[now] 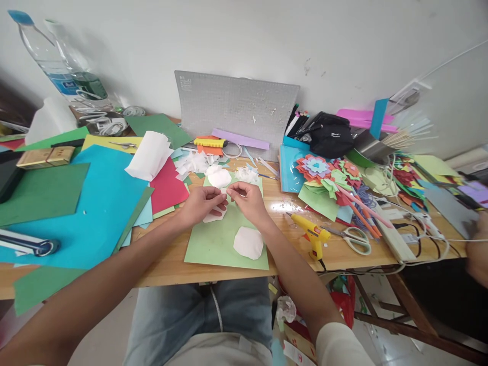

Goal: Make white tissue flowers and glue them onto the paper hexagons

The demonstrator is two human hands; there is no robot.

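Note:
My left hand [205, 204] and my right hand [247, 201] meet over a light green sheet of paper [213, 249]. Thumb and fingers are pinched together on each; whatever is between them is too small to make out. Below my left hand lies a white paper piece [215, 217], partly covered by the fingers. Another rounded white piece [248, 243] rests on the sheet, nearer me and to the right. Just beyond my hands are a third white piece [219, 178] and a small heap of torn white scraps [247, 174].
A yellow glue gun [311, 235] and scissors [356, 240] lie to the right, with paper flowers [316, 166] behind. Leftward are blue paper [102, 213], a white paper roll [148, 155] and a stapler [30, 243]. A grey cutting mat [236, 107] leans on the wall. Another person's hand [478, 249] shows far right.

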